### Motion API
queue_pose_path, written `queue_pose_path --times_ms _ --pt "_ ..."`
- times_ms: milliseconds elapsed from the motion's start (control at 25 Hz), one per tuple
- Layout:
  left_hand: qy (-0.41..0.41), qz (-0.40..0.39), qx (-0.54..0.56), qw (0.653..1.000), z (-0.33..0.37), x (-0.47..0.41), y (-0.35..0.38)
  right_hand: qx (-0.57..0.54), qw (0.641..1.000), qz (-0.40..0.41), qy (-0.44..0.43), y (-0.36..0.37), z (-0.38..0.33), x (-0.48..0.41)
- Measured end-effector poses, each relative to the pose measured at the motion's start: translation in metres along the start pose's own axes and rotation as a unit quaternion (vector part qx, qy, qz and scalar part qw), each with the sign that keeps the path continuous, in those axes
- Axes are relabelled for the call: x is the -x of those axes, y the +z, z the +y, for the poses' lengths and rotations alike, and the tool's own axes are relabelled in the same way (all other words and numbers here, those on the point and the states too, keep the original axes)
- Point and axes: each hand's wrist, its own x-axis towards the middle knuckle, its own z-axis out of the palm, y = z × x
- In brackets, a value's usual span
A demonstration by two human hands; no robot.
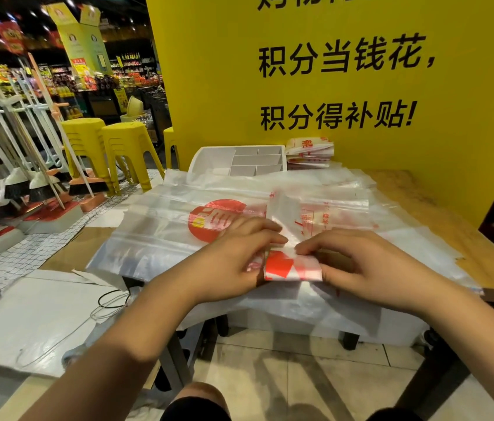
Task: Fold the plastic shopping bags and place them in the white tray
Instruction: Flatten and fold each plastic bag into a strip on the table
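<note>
Both hands pinch the folded near end of a clear, red-printed plastic shopping bag (293,266), left hand (238,258) and right hand (364,264) at either side, atop a pile of flat clear bags (154,226) on the wooden table (416,196); slick film may spring open should either pinch slacken, or drag lower sheets along; its long axis runs away from the person, unfolded end toward the white compartmented tray (209,159).

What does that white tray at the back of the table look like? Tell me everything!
The white tray looks like smooth plastic with rounded corners. Thin dividers split it into one wide section on the left and smaller boxes on the right, all empty. It sits at the back of the wooden table, before the yellow wall. Its front edge is covered by loose clear bags, and folded bags lie beside its right end.
</note>
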Motion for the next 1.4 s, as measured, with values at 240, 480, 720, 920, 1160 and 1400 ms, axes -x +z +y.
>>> queue_pose_path --times_ms 240,480,720,920,1160,1400 --pt "-0.028 -0.056 -0.123 0.991 0.007 0.001 0.004 0.029 1.0 -0.006 0.009 0.015 -0.003 0.007" --pt "-0.038 -0.04 -0.101 0.993 0.015 0.002 -0.001 0.051 0.999 0.001 -0.012 0.021 -0.006 0.005" --pt "-0.071 -0.01 0.019 0.997 0.012 0.007 -0.009 0.001 1.0 0.012 0.028 0.013 -0.008 -0.004" --pt "-0.118 0.014 0.088 0.989 0.008 -0.003 -0.007 -0.098 0.988 0.014 0.117 0.009 -0.012 -0.027" --pt "-0.203 0.058 0.041 0.977 0.011 -0.022 0.004 -0.057 0.971 0.013 0.233 0.016 -0.011 -0.055" --pt "-0.222 0.098 0.034 0.969 0.012 -0.025 0.013 -0.021 0.966 0.081 0.244 0.031 -0.019 -0.053"
